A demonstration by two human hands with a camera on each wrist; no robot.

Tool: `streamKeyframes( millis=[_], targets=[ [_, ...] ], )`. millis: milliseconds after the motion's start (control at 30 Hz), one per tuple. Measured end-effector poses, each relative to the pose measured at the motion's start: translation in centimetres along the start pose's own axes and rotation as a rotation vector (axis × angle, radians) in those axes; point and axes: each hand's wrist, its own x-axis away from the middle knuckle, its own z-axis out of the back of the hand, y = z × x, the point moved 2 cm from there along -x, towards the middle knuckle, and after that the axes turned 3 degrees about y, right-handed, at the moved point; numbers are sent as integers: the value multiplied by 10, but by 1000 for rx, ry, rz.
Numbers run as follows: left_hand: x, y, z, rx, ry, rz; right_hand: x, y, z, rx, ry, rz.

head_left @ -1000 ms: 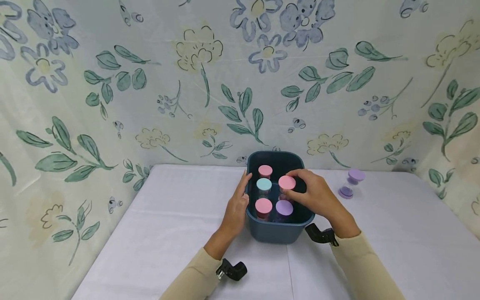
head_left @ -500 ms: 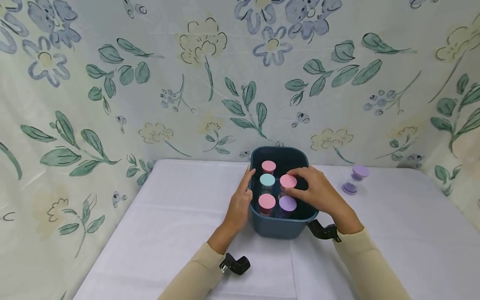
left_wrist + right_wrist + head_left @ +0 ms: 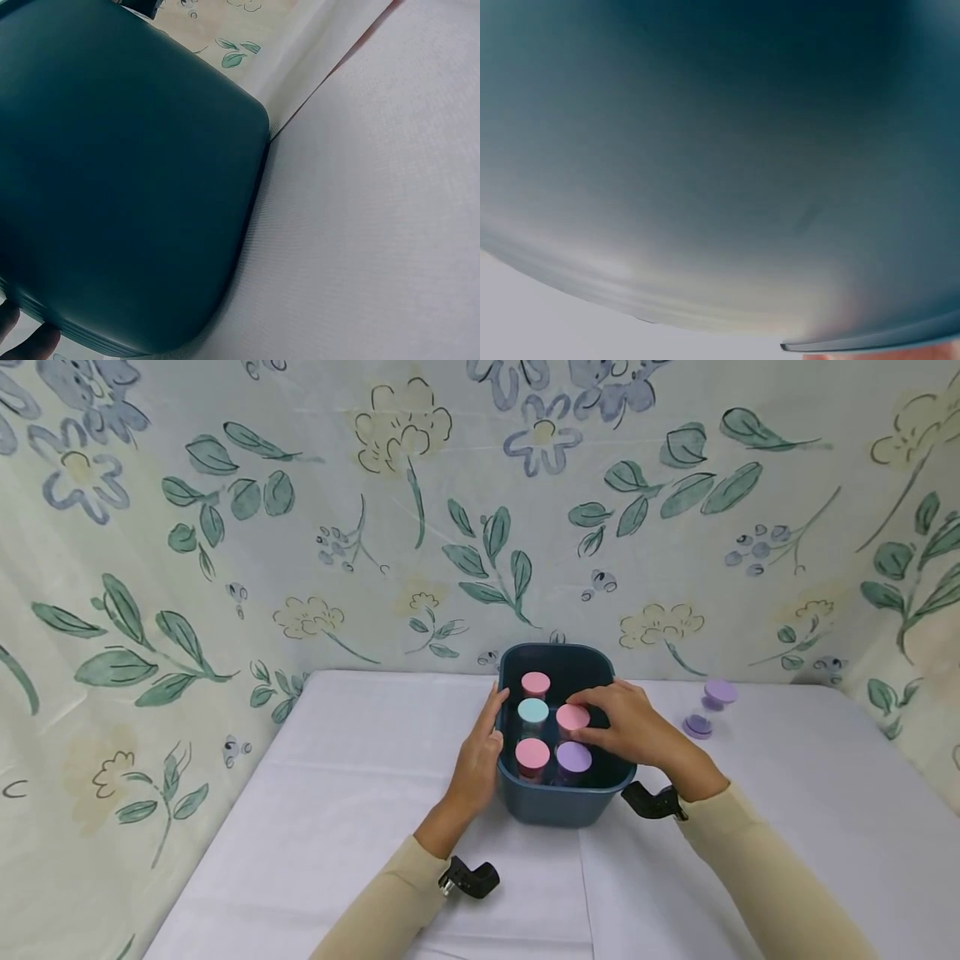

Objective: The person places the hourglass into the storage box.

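In the head view a dark blue bin [image 3: 558,810] stands on the table. My left hand [image 3: 475,768] rests along its left side, fingers fairly straight against the wall. Over the bin's right side my right hand [image 3: 633,727] pinches a pink-capped sand timer [image 3: 572,717] near its top; its lower part is hidden. Also inside are a purple-capped sand timer [image 3: 573,757], a teal-capped one [image 3: 533,712] and two more pink-capped sand timers [image 3: 532,753], all upright. The bin's wall [image 3: 127,172] fills much of the left wrist view, with two fingertips [image 3: 37,343] at its rim.
A purple sand timer [image 3: 708,710] stands on the white-covered table [image 3: 360,827], right of the bin. Behind rises a flowered curtain [image 3: 420,527], close to the bin's far end. In the right wrist view the bin wall [image 3: 705,187] blocks nearly everything.
My right hand has lowered slightly, and the pink-capped sand timer sits a little deeper in the bin. My left hand stays against the bin. The head view has shifted slightly.
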Motion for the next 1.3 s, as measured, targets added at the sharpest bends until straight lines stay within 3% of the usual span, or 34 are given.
streamKeyframes(
  millis=[533, 1300],
  targets=[
    [-2, 3, -6, -1, 10, 44, -9, 8, 1, -6, -6, 6],
    [-8, 3, -8, 8, 30, 25, -16, 9, -2, 35, 6, -31]
  ],
)
